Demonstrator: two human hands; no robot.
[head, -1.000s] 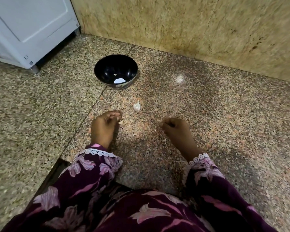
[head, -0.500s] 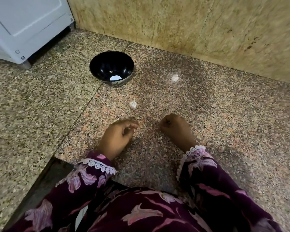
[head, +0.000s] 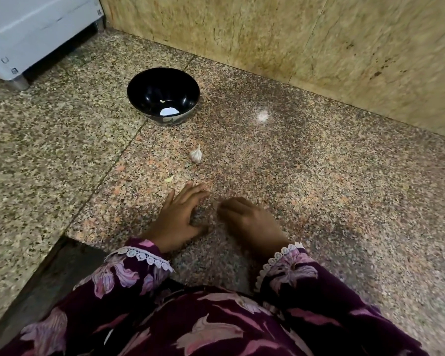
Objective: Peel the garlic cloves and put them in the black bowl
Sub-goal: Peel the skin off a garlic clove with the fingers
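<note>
The person wears a dark purple garment [head: 216, 325] printed with pink and lilac flowers; both long sleeves end in white scalloped lace cuffs [head: 144, 256].

Your left hand [head: 179, 217]: fingers straight, flat on the speckled stone floor [head: 319, 201]. Your right hand [head: 249, 222]: fingers curled, contents hidden. Unpeeled garlic clove [head: 196, 155]: ahead of both hands. Black bowl [head: 163, 95]: farther off, holding one small pale piece.

Bare speckled floor [head: 306, 191] lying ahead of left hand [head: 176, 217] and right hand [head: 249, 222]. Lone garlic clove [head: 196, 155] sitting between hands and black bowl [head: 149, 98]. Wall [head: 319, 47] closing off far side; white appliance [head: 31, 29] blocking far-left corner.
</note>
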